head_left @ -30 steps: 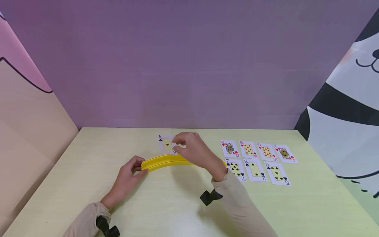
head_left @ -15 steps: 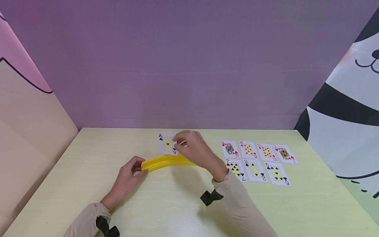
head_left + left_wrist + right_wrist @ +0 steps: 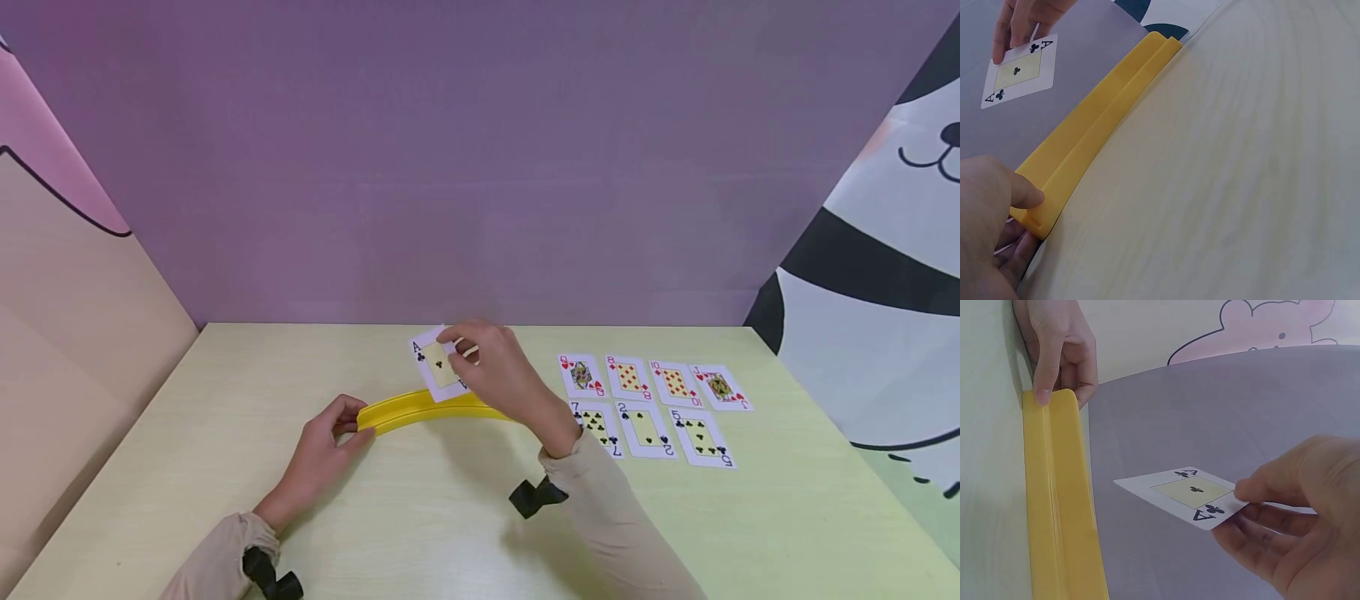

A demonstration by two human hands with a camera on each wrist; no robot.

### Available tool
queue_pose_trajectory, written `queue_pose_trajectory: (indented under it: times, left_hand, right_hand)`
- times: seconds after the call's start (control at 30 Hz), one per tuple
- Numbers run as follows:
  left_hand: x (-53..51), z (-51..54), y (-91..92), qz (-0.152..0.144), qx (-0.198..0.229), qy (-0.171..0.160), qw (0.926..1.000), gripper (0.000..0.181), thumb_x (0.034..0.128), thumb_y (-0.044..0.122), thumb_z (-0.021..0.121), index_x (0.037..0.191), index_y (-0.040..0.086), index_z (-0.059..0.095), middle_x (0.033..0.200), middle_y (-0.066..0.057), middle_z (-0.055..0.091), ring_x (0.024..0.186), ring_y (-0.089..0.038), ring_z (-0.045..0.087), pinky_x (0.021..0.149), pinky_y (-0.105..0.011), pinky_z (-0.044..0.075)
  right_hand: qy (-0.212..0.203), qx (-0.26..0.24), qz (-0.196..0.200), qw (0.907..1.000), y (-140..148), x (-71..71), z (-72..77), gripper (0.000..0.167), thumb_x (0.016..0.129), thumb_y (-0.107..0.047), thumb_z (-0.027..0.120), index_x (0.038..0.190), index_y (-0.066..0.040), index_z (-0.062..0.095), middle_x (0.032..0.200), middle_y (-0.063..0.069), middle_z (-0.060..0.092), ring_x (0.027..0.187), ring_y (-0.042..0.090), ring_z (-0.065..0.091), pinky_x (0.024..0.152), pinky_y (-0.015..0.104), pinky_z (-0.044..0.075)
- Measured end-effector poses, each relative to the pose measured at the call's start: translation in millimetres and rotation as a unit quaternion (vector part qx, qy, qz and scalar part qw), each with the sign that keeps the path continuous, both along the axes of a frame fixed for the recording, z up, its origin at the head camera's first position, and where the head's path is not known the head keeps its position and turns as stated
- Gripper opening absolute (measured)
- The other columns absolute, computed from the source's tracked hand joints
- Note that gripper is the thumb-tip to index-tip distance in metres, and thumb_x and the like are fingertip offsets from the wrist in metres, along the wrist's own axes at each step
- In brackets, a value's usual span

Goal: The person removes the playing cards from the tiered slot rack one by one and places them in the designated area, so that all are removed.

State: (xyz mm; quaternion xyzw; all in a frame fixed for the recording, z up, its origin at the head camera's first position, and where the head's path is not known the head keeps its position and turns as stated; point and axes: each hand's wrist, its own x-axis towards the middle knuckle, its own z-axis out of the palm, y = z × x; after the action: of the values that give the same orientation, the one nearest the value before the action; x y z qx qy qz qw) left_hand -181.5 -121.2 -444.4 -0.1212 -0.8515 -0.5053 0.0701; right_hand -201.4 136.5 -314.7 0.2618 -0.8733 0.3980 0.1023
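Note:
My right hand (image 3: pixel 491 367) pinches an ace of clubs (image 3: pixel 435 364) by its right side, thumb on the face in the right wrist view. Tilted, the ace of clubs (image 3: pixel 1179 490) hangs above a curved yellow card holder (image 3: pixel 408 408) with a groove along it. At that holder's left end, my left hand (image 3: pixel 322 454) grips it between thumb and fingers. The yellow card holder (image 3: pixel 1094 128) stands on the table in the left wrist view. Its right end is hidden behind my right arm in the head view.
Several playing cards lie face up in two rows on the right of the table (image 3: pixel 420 533). The upper row includes a queen of hearts (image 3: pixel 582 377); the lower has a seven of clubs (image 3: pixel 597 427), partly behind my right wrist. A purple wall (image 3: pixel 480 167) rises behind.
The ace of clubs has risen slightly, shifted right and tilted in my right hand. My left hand and the card holder have stayed in place.

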Motion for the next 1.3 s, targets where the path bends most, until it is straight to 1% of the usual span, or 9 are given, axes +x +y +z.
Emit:
queue_pose_trajectory:
  times: [0.2,0.33,0.47,0.67,0.8,1.0,1.23,1.3]
  left_hand:
    - [0.1,-0.6,-0.5,-0.004,0.004,0.003,1.0,0.027,0.0887,0.001,0.073,0.113,0.003,0.06,0.11,-0.01,0.064,0.098,-0.022,0.062,0.091,-0.032,0.055]
    - [-0.7,0.3,-2.3,-0.005,-0.001,0.0,1.0,0.027,0.0902,0.004,0.072,0.114,0.004,0.06,0.111,-0.009,0.064,0.098,-0.021,0.062,0.092,-0.03,0.055]
    - [-1.5,0.3,-4.5,-0.007,-0.001,0.005,1.0,0.027,0.0903,0.003,0.072,0.115,0.004,0.06,0.111,-0.009,0.064,0.098,-0.021,0.062,0.091,-0.03,0.055]
    - [-1.6,-0.6,-1.6,-0.008,0.004,0.007,0.9999,0.027,0.0891,0.001,0.072,0.114,0.003,0.06,0.11,-0.01,0.065,0.097,-0.022,0.062,0.09,-0.03,0.055]
    - [-1.2,-0.5,-0.7,-0.003,0.001,0.002,1.0,0.028,0.0892,0.002,0.072,0.114,0.003,0.06,0.111,-0.01,0.065,0.097,-0.021,0.062,0.09,-0.03,0.055]
    - [-1.1,-0.2,-1.3,-0.004,0.002,0.003,1.0,0.028,0.0894,0.002,0.072,0.114,0.003,0.06,0.111,-0.01,0.065,0.098,-0.022,0.063,0.09,-0.03,0.055]
    - [-0.8,-0.8,-0.9,-0.006,0.003,0.004,1.0,0.028,0.0892,0.002,0.072,0.114,0.003,0.06,0.111,-0.01,0.065,0.098,-0.022,0.063,0.09,-0.03,0.056]
    - [-0.8,-0.3,-0.4,-0.005,0.004,0.003,1.0,0.028,0.0891,0.002,0.073,0.114,0.003,0.06,0.111,-0.01,0.065,0.098,-0.022,0.063,0.09,-0.031,0.056]
  right_hand:
    - [0.003,-0.001,-0.003,1.0,1,0.6,1.7,0.027,0.092,0.008,0.055,0.112,0.0,0.071,0.115,0.01,0.067,0.091,0.023,0.064,0.077,0.027,0.06]
    - [0.012,0.001,-0.001,0.9999,2,1.1,4.2,0.027,0.092,0.008,0.056,0.113,-0.001,0.071,0.117,0.01,0.067,0.092,0.022,0.064,0.077,0.027,0.06]
    - [0.027,-0.003,-0.01,0.9996,6,2.7,10.3,0.026,0.093,0.007,0.059,0.114,-0.003,0.071,0.121,0.01,0.067,0.093,0.02,0.064,0.078,0.028,0.059]
    - [0.062,-0.022,-0.032,0.9973,19,7.3,20.2,0.024,0.092,0.006,0.061,0.11,-0.004,0.073,0.116,0.007,0.069,0.092,0.018,0.065,0.077,0.03,0.059]
    - [0.083,-0.033,-0.029,0.9956,24,11.3,23.0,0.022,0.093,0.006,0.06,0.107,-0.003,0.074,0.113,0.007,0.07,0.092,0.018,0.066,0.076,0.031,0.06]
    - [0.111,-0.031,-0.029,0.9929,31,21.2,27.6,0.021,0.092,0.007,0.062,0.106,-0.003,0.074,0.11,0.006,0.069,0.092,0.017,0.066,0.077,0.03,0.06]
    - [0.161,-0.047,-0.022,0.9856,38,31.3,25.8,0.019,0.089,0.01,0.063,0.101,-0.001,0.074,0.105,0.008,0.069,0.09,0.018,0.067,0.076,0.029,0.061]
    - [0.17,-0.051,-0.021,0.9839,40,33.8,24.4,0.019,0.088,0.011,0.064,0.1,0.0,0.074,0.105,0.008,0.069,0.09,0.018,0.067,0.076,0.028,0.06]
